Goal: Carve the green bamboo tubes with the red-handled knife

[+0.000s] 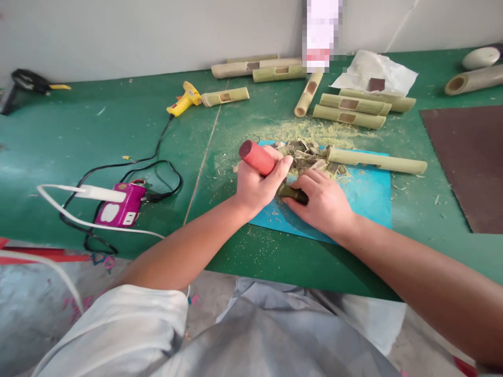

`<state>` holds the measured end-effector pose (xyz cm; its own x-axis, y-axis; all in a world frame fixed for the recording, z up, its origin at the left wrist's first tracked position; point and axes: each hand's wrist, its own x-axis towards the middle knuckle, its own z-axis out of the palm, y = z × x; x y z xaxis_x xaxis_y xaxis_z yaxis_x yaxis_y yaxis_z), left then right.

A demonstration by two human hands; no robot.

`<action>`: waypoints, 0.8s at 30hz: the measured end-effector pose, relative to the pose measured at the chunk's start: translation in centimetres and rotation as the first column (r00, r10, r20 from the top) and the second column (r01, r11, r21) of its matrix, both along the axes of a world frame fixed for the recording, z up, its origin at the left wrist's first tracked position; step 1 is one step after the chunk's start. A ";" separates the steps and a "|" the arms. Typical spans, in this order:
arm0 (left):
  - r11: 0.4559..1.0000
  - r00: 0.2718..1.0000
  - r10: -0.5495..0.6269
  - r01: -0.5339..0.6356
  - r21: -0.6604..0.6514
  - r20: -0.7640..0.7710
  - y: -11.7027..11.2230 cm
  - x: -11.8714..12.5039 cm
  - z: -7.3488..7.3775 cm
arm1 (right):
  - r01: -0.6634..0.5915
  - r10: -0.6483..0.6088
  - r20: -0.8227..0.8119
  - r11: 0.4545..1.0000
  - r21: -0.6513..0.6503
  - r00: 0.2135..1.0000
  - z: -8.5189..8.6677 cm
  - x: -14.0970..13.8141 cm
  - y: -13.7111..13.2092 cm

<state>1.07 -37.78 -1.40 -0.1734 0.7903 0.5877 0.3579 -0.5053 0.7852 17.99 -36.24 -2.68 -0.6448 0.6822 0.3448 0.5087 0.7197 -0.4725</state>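
Observation:
My left hand (259, 183) is wrapped round the thick red handle (257, 157) of a tool whose working end is hidden below the fist. Right beside it, my right hand (328, 199) grips a short dark green bamboo piece (293, 193) and presses it down over a blue mat (353, 204). The tool's lower end meets or nears this bamboo; contact cannot be made out. Dark and pale bamboo chips (304, 154) lie heaped just beyond both hands. A pale bamboo tube (377, 159) rests across the mat's far right part.
Several bamboo tubes with cut windows (348, 116) lie at the back, near a crumpled white wrapper (373, 73). A yellow glue gun (184, 99) and a purple power strip (121, 204) with cables are on the left. A brown sheet (467, 162) covers the right side.

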 end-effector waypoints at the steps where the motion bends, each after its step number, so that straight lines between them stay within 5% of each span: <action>1: 1.000 1.000 -0.001 0.001 -0.006 -0.007 0.0 0.1 0.0 | -0.005 0.005 -0.005 1.000 -0.001 1.000 0.0 0.0 0.0; 16: 0.997 0.989 -0.043 0.053 -0.063 0.145 0.6 0.0 -0.5 | 0.027 -0.026 -0.030 0.999 0.023 0.999 -0.1 0.0 0.1; 24: 0.998 0.998 -0.055 0.056 -0.026 0.014 0.5 0.1 -0.7 | 0.002 -0.002 -0.002 1.000 0.027 1.000 0.0 -0.1 0.1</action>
